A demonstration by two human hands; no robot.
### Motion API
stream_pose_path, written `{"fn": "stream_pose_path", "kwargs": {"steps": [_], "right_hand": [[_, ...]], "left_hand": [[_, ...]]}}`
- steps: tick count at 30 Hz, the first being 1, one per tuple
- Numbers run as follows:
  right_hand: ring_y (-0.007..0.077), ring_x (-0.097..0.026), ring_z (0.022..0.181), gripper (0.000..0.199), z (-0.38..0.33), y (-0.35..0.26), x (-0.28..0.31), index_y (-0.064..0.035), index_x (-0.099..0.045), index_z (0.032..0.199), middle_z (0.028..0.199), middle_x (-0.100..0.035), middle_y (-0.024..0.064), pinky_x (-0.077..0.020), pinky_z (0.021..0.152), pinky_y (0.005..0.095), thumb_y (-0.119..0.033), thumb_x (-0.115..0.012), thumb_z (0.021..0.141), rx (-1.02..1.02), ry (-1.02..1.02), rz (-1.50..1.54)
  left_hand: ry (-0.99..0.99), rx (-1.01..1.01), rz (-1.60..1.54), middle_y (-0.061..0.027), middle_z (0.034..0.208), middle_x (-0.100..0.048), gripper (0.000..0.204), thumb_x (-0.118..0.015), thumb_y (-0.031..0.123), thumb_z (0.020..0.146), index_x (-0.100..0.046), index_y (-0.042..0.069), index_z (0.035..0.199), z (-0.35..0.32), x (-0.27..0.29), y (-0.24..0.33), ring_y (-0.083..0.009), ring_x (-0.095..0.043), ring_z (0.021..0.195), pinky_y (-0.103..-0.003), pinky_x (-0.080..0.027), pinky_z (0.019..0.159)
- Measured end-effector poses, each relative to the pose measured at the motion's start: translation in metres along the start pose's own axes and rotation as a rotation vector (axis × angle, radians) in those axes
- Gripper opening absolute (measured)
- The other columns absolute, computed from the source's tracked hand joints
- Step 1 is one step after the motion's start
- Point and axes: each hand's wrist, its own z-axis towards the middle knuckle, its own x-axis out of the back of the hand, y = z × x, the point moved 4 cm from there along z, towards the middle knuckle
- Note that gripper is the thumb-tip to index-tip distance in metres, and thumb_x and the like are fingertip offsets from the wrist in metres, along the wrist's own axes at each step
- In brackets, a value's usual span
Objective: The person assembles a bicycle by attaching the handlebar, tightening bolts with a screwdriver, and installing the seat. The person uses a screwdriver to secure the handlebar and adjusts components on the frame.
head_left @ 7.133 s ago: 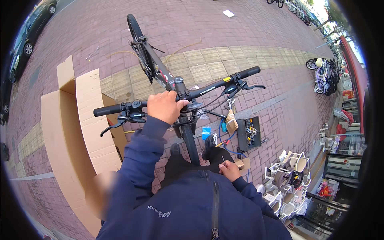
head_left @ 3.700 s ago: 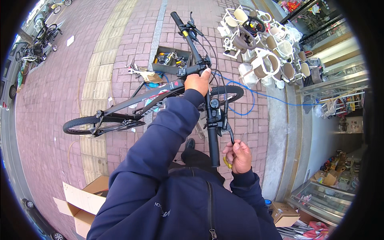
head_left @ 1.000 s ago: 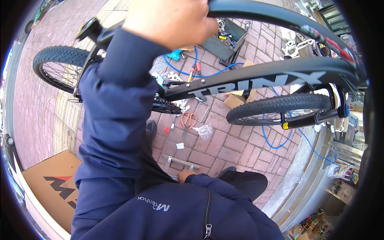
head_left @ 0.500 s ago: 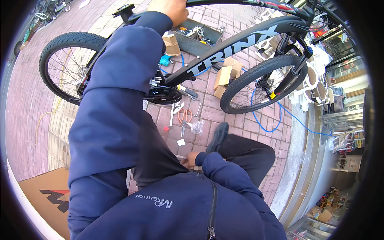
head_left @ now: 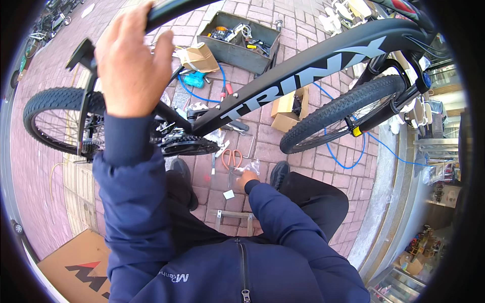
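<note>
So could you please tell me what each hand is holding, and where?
Left hand grips the black bicycle frame's top tube; right hand reaches ground items, its hold unclear.

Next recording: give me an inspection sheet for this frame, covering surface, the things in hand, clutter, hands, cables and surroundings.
Surface: red brick paving, tools scattered on it.
Things in hand: black bicycle frame held up off its stand; small tool on the bricks by the right hand.
Clutter: orange-handled scissors, open grey toolbox, small cardboard boxes, clear plastic bag.
Hands: left hand grips a frame tube from above; right hand is low at the ground, fingers on the small tool; whether it is closed cannot be told.
Cables: blue hose looping under the front wheel.
Surroundings: flattened cardboard, kerb and shopfront at right.
</note>
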Motion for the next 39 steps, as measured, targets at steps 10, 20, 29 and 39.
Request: {"fn": "stream_pose_path", "kwargs": {"steps": [10, 20, 29, 39], "right_hand": [[0.0463, -0.046, 0.128, 0.054, 0.142, -0.002, 0.168, 0.0027, -0.053, 0.129, 0.144, -0.038, 0.0335, -0.0386, 0.110, 0.0477, -0.018, -0.070, 0.082, -0.273, 0.788, 0.369], [0.0452, -0.049, 0.125, 0.052, 0.162, 0.035, 0.146, 0.0058, -0.055, 0.128, 0.138, -0.044, 0.0318, -0.0388, 0.109, 0.0461, -0.020, -0.068, 0.085, -0.389, 0.789, 0.527], [0.0442, -0.051, 0.122, 0.051, 0.089, -0.016, 0.117, 0.0086, -0.056, 0.128, 0.132, -0.051, 0.0303, -0.0390, 0.108, 0.0447, -0.021, -0.066, 0.088, -0.032, 0.891, 0.648], [0.0363, -0.061, 0.110, 0.013, 0.022, -0.018, 0.055, -0.0048, -0.069, 0.070, 0.115, -0.069, 0.0164, -0.0477, 0.097, 0.0428, -0.009, -0.061, 0.079, 0.350, 0.728, 0.552]], "left_hand": [[-0.326, 0.281, -0.503, -0.0315, 0.140, -0.047, 0.058, -0.075, 0.003, 0.075, -0.057, -0.002, 0.130, -0.103, -0.017, 0.074, -0.0452, -0.049, 0.128, -0.050, -0.040, 0.107], [-0.603, 0.340, -0.697, -0.0281, 0.129, -0.060, 0.040, -0.077, -0.001, 0.072, -0.065, -0.004, 0.110, -0.120, -0.014, 0.072, -0.0394, -0.065, 0.110, -0.041, -0.051, 0.094], [-1.071, 0.165, -0.715, -0.0180, 0.110, -0.067, 0.037, -0.077, 0.014, 0.077, -0.063, -0.001, 0.108, -0.167, -0.025, 0.113, -0.0354, -0.066, 0.095, -0.041, -0.051, 0.086], [-1.234, -0.263, -0.483, -0.0075, 0.090, -0.064, 0.026, -0.070, 0.023, 0.080, -0.062, 0.006, 0.098, -0.220, -0.003, 0.154, -0.0248, -0.065, 0.085, -0.038, -0.048, 0.082]]}}
